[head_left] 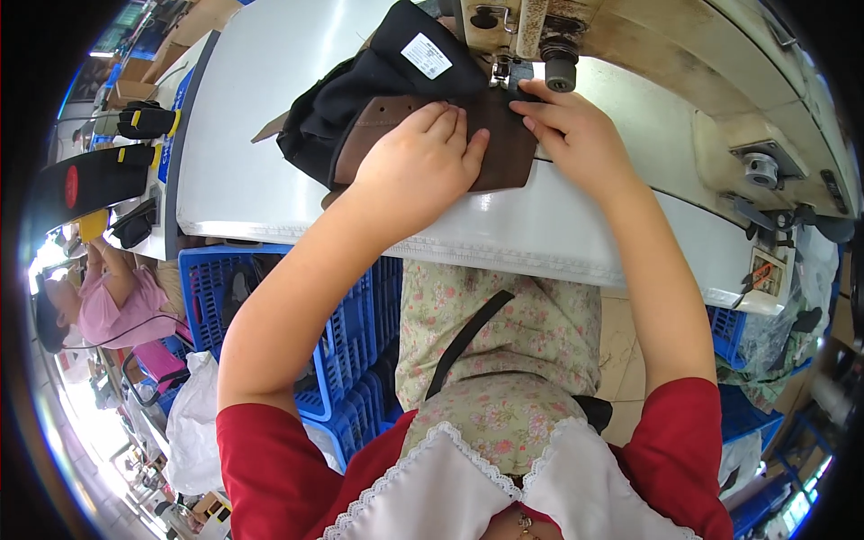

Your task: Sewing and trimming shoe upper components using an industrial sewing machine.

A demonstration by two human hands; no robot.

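A brown leather-like piece (497, 148) joined to black fabric (369, 90) lies on the white table under the sewing machine's presser foot (500, 74). The fabric is bunched to the left and carries a white label (426, 56). My left hand (419, 162) rests on the brown piece, fingers laid along it and thumb apart. Close beside the presser foot, my right hand (576, 130) has its fingers stretched out, fingertips at the brown piece's right edge. Neither hand grips anything visibly. The needle point cannot be made out.
The sewing machine's pale body (720, 117) arches over the right of the table (261, 117). Small orange-handled snips (758, 277) lie at its right end. Blue crates (337, 360) stand below on the left. A co-worker in pink (126, 301) sits at another machine at the far left.
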